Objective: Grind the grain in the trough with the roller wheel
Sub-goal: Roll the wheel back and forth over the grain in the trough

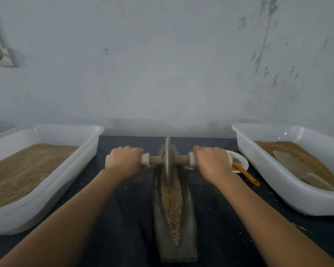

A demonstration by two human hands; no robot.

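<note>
A long narrow metal trough (189, 218) lies lengthwise on the dark cloth in front of me, with tan grain (172, 201) along its groove. A thin metal roller wheel (167, 158) stands upright in the trough's far part, on a wooden axle (155, 159) with white-wrapped ends. My left hand (123, 160) grips the left end of the axle. My right hand (212, 162) grips the right end. Both arms are stretched forward.
A white plastic tub (52, 182) of ground tan meal sits at the left. Another white tub (278, 170) at the right holds grain and a pale scoop (291, 160). A small white plate (241, 160) with an orange-handled brush (246, 174) lies behind my right hand. A wall stands close behind.
</note>
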